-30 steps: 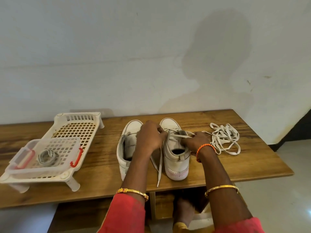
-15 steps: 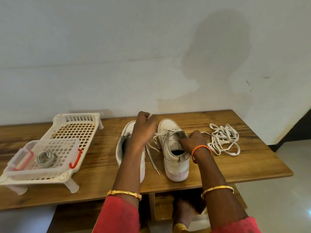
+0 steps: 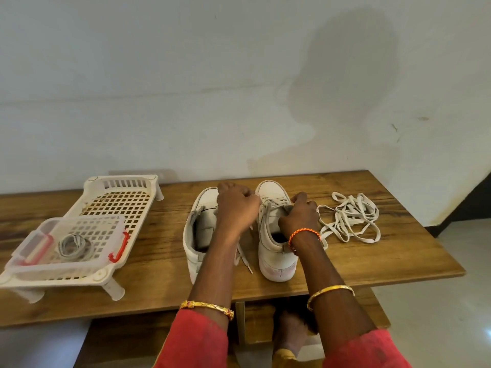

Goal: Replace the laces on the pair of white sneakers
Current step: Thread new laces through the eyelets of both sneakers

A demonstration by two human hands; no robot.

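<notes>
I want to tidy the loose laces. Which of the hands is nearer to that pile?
Right. The right hand rests on the right sneaker, beside the loose laces; the left hand is farther away.

Wooden table [image 3: 372,251]: rack [image 3: 87,272], sneakers [image 3: 276,258], loose laces [image 3: 350,219].

The left hand [image 3: 236,205] covers part of the left sneaker [image 3: 198,229]; its fingers curl out of sight. The right hand [image 3: 300,217] hides the right sneaker's [image 3: 276,251] tongue. The table [image 3: 159,261] runs off the left edge.

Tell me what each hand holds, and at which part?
Left hand pinches the lace near the right sneaker's eyelets; right hand grips that sneaker's tongue area.
</notes>
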